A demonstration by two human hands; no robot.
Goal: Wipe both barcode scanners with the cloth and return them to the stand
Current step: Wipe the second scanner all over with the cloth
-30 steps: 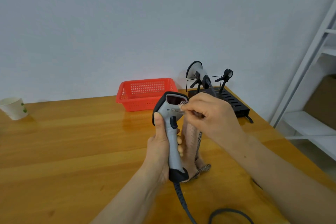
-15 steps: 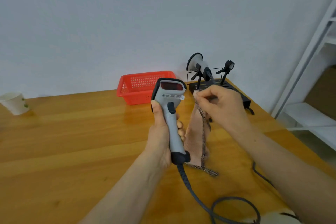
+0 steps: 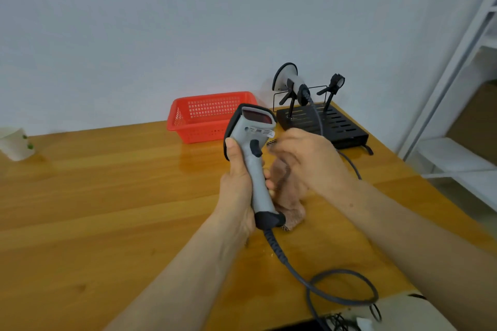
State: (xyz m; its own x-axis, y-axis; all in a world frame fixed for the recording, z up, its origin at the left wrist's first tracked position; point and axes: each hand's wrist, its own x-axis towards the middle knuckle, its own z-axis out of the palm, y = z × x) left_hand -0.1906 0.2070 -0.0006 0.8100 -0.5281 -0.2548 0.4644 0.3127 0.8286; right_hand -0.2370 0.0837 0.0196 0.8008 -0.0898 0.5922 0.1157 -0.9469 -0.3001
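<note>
- Left hand (image 3: 238,191): wrapped tight around the handle of a grey handheld barcode scanner with black trim (image 3: 255,166); thumb up the left side of the handle, fingertips showing on the right; scanner upright above the middle of the tabletop, red window at the top.
- Right hand (image 3: 306,161): fingers pinched together on a beige cloth with a dark checked edge (image 3: 289,196), just right of the scanner head; hand blurred.
- Cloth: hanging from the pinch, behind the scanner handle, lower end bunched on the wooden tabletop (image 3: 107,209).
- Dark grey cable (image 3: 322,285): from the scanner base, looped toward the near edge of the tabletop.
- Black slotted stand with two forked posts (image 3: 322,121): far right corner of the tabletop.
- Second grey scanner (image 3: 290,80): resting in the stand's left post; right post bare.
- Red perforated plastic basket (image 3: 207,115): far edge, just left of the stand.
- White paper cup (image 3: 16,142): far left edge.
- White metal shelf unit (image 3: 462,75): beyond the right edge.
</note>
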